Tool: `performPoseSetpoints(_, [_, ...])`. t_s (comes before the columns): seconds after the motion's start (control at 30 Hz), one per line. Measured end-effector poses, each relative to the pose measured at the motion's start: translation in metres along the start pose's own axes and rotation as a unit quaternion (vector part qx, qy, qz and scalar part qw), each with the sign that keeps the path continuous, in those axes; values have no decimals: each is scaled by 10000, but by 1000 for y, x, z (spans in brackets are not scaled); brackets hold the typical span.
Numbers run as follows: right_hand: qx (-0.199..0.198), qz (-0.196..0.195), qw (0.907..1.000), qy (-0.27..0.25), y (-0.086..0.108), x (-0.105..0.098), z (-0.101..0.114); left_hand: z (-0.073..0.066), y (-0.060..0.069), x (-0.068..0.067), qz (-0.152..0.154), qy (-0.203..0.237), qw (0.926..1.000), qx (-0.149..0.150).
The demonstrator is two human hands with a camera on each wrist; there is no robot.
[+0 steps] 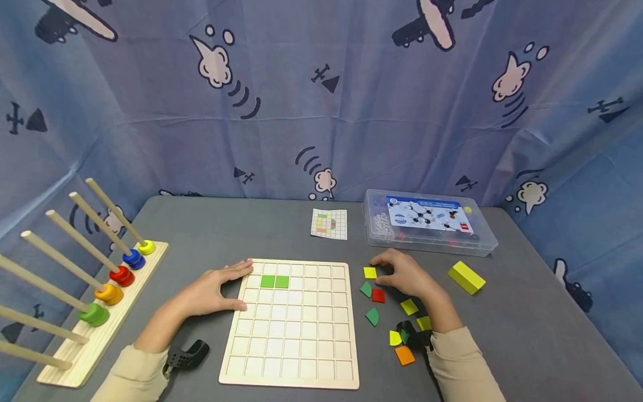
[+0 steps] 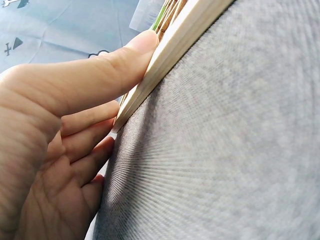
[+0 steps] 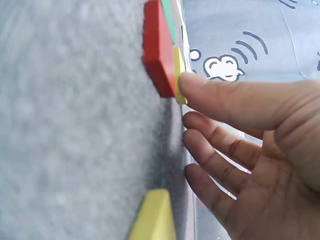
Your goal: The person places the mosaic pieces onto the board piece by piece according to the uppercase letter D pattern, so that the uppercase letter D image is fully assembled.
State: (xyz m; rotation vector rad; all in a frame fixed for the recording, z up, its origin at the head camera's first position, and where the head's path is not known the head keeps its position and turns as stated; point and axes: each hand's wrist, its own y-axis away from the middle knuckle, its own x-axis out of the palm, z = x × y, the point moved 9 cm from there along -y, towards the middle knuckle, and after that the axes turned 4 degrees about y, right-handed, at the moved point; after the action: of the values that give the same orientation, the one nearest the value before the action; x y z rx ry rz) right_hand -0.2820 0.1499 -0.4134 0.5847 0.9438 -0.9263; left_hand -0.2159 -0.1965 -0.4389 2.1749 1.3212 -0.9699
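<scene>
My left hand (image 1: 217, 290) rests at the upper left edge of a pale wooden grid board (image 1: 288, 379), fingers extended. The thumb lies against the board's side (image 2: 165, 62) in the left wrist view. Two green square tiles (image 1: 274, 281) sit side by side in the board's upper left cells. Right of the board, my right hand (image 1: 404, 273) has its thumb and index finger spread around a flat yellow square tile (image 1: 370, 272). In the right wrist view the thumb meets or overlaps that tile (image 3: 179, 75); the index fingertip is hidden. A red tile (image 1: 378, 295) lies close by.
Several green, yellow and orange pieces lie near my right wrist, including an orange tile (image 1: 404, 355). A pattern card (image 1: 329, 224) lies behind the board. A clear plastic case (image 1: 432, 245) and a yellow block (image 1: 467, 277) stand right; a peg stand (image 1: 70, 368) stands left.
</scene>
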Motion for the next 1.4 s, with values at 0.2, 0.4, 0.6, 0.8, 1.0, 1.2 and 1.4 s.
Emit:
performPoseSetpoints(0.2, [24, -157, 9998, -95, -1, 3, -3, 0, 0, 1, 11, -29, 10000, 42])
performPoseSetpoints(0.4, [158, -251, 9993, -239, -1, 2, -7, -1, 0, -1, -29, 16, 10000, 23])
performPoseSetpoints(0.6, [303, -145, 9991, -252, -3, -1, -7, -1, 0, -3, -21, 45, 10000, -6])
performPoseSetpoints(0.8, [276, -35, 9987, -427, 0, -2, 10, -2, 1, -2, 104, 90, 9999, -65])
performPoseSetpoints(1.0, [-147, -33, 9988, -468, -1, 2, 40, -2, -1, -1, 58, 73, 10000, -2])
performPoseSetpoints(1.2, [-560, 51, 9976, -414, -7, 17, 74, -2, -2, -2, 1, -49, 10000, 47])
performPoseSetpoints(1.4, [-788, 318, 9964, -77, -24, 35, 107, -2, 0, -1, 48, -34, 10000, 23])
